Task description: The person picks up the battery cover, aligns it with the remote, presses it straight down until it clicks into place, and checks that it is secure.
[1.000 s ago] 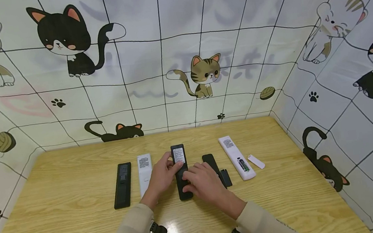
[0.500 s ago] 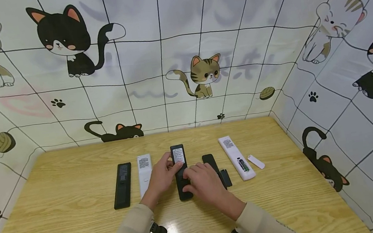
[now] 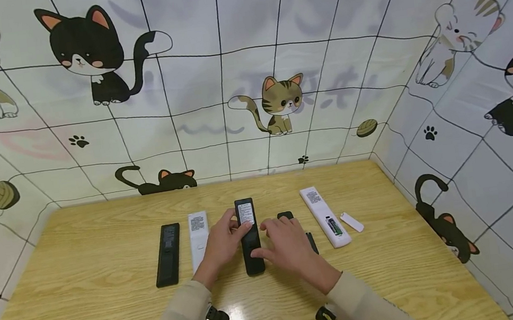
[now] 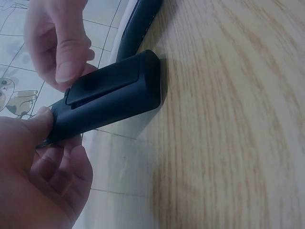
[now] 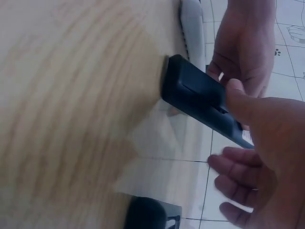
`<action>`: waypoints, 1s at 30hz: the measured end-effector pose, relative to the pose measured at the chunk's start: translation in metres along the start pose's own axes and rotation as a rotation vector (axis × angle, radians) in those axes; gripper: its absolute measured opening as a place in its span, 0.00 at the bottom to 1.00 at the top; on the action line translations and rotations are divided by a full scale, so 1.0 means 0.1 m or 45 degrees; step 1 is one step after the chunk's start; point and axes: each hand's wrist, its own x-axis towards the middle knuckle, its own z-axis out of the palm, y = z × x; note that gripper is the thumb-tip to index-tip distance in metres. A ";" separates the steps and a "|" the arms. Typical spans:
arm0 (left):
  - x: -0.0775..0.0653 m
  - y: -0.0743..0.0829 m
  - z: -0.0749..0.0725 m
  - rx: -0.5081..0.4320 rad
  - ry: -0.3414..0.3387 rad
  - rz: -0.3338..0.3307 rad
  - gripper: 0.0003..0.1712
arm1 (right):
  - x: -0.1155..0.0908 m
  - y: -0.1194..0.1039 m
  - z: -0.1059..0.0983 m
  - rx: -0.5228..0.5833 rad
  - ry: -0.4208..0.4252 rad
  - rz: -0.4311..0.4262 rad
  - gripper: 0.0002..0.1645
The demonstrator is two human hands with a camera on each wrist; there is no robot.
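My left hand (image 3: 221,243) grips a black remote control (image 3: 254,265) by its upper part, back side up, thumb beside the white label. In the left wrist view its battery cover (image 4: 107,80) sits slightly raised, with a gap along the side. The right hand (image 3: 287,246) is at the remote's right side. Its thumb (image 5: 240,102) lies over the cover's end, while the other fingers spread loosely, off the remote. Partly hidden behind this hand are another black remote (image 3: 285,215) and a loose black cover (image 3: 312,243).
To the right lies a white remote (image 3: 321,210), its battery compartment uncovered and a battery showing, beside its white cover (image 3: 352,222). A white remote (image 3: 198,226) and a black remote (image 3: 168,255) lie left on the wooden table (image 3: 96,265). Cat-patterned cloth walls (image 3: 200,92) border the table.
My right hand's fingers have lifted off the remote and shifted right, covering more of the black remote behind. The thumb stays over the held remote; the left hand has barely moved.
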 end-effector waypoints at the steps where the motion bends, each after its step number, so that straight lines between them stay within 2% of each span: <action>1: 0.00 0.00 0.00 0.001 0.002 0.003 0.22 | 0.01 0.00 -0.01 -0.029 -0.009 -0.011 0.37; 7: -0.01 -0.01 -0.01 -0.018 0.004 0.011 0.22 | 0.05 -0.04 0.00 -0.104 -0.082 -0.043 0.35; 16: -0.02 0.00 -0.01 -0.010 0.010 0.003 0.21 | 0.08 -0.07 0.02 -0.124 -0.129 -0.042 0.32; 24: -0.04 0.02 -0.01 0.052 0.036 0.013 0.22 | 0.09 -0.09 0.05 -0.040 -0.133 -0.033 0.27; 30: -0.05 0.03 -0.01 0.094 0.046 0.021 0.22 | 0.08 -0.10 0.07 -0.054 -0.112 -0.025 0.27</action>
